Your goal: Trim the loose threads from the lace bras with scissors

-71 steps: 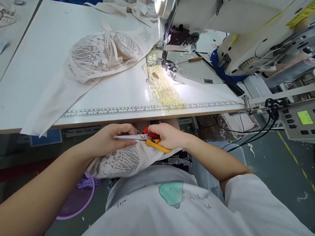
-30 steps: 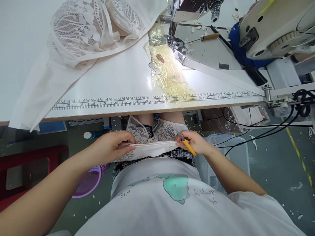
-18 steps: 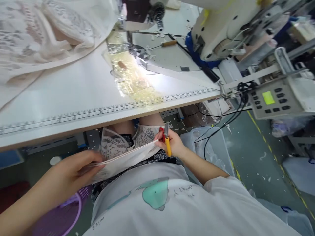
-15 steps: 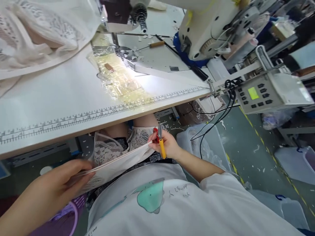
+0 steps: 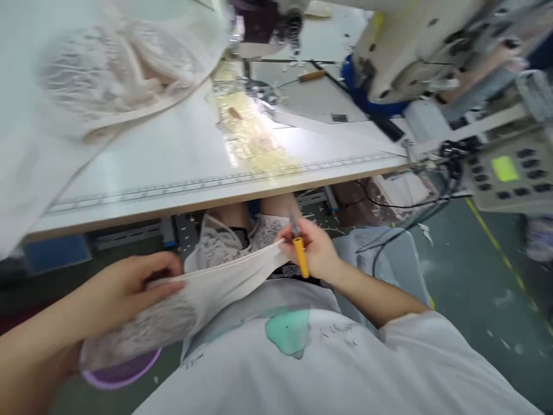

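In the head view, the pale lace garment (image 5: 207,297) lies between the hands, low in the frame, its band (image 5: 235,273) sloping up rightward; the yellow-handled scissors (image 5: 300,256) point up and slightly left, blades blurred, handles partly hidden by fingers. The left hand (image 5: 138,282), forearm (image 5: 47,323) cut off at left, pinches the band with bent fingers; the right hand's (image 5: 317,248) grip closes on its other end and the scissors.

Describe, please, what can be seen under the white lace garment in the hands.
Bare legs, dark patterned clothing and a purple basket show past the garment; whatever its middle covers cannot be seen.
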Tool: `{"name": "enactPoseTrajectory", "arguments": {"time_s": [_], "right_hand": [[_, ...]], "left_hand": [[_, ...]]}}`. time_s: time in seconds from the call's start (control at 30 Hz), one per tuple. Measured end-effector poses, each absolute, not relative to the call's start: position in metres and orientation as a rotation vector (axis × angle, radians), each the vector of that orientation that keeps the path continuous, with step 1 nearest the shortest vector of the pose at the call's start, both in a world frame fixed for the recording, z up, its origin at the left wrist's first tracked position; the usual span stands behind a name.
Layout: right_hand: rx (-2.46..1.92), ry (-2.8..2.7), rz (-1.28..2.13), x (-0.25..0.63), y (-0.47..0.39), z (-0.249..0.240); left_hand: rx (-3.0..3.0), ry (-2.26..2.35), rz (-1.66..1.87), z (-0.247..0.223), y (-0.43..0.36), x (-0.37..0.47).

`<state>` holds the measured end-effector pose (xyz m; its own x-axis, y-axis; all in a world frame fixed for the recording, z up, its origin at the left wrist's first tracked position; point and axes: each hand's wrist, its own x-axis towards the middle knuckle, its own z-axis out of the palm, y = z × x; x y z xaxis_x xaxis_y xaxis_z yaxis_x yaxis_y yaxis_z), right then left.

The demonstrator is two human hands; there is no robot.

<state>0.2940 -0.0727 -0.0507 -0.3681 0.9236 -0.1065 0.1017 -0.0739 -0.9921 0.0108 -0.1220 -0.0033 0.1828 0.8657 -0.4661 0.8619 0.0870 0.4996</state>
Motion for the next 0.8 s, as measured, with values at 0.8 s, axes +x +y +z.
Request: {"name": "enactPoseTrajectory", "arguments": {"time_s": [0.8], "right_hand": [[-1.09,-1.572,1.245,0.307,-0.082,-0.058]], "left_hand": [[1.944,1.534,0.352,-0.018,-0.143,0.025]]}}
